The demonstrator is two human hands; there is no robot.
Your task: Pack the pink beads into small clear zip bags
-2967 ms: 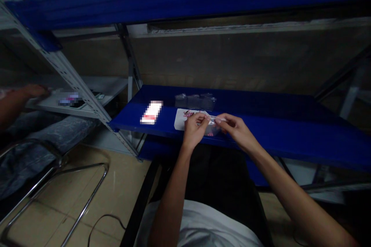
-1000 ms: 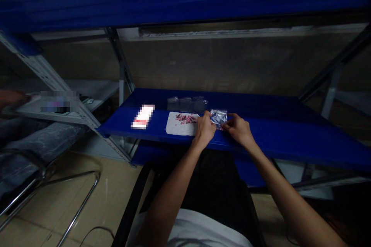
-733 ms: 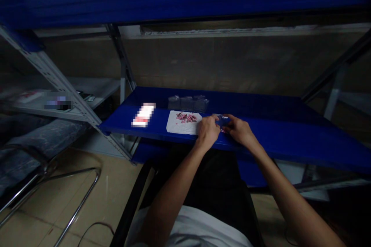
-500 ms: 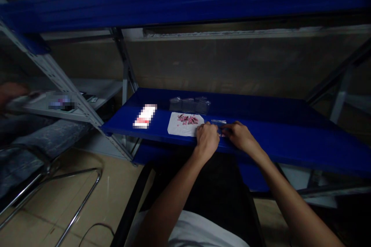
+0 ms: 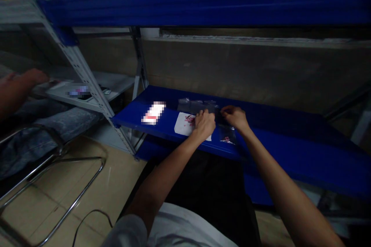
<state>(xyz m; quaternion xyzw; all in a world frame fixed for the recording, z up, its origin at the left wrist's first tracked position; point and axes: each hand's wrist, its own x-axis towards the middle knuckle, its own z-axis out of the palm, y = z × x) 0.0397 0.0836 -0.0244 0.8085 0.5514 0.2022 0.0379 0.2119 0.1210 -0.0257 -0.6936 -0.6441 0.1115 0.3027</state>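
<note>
My left hand (image 5: pixel 205 123) lies over the right part of a white sheet (image 5: pixel 180 125), its fingers bent together. It hides some of the small pink and dark pieces (image 5: pixel 189 120) heaped there, and what its fingertips hold cannot be seen. Several flat, clear plastic bags (image 5: pixel 191 105) lie just behind the sheet. To their right, my right hand (image 5: pixel 234 115) is raised with thumb and fingers closed in a pinch; I cannot make out anything in it. In front of that hand, a clear bag (image 5: pixel 228 135) with a few pink pieces inside rests on the blue shelf.
A blurred-out bright, phone-like rectangle (image 5: pixel 153 113) lies on the left of the blue shelf (image 5: pixel 278 139). A blue beam (image 5: pixel 203 5) crosses above. At the left are a metal upright (image 5: pixel 84 73), a grey shelf (image 5: pixel 116 81) and another person's arm (image 5: pixel 20 85).
My hands have moved apart, away from the small bag, which now lies by itself. My left hand went onto the sheet, my right hand farther back. The camera has turned left.
</note>
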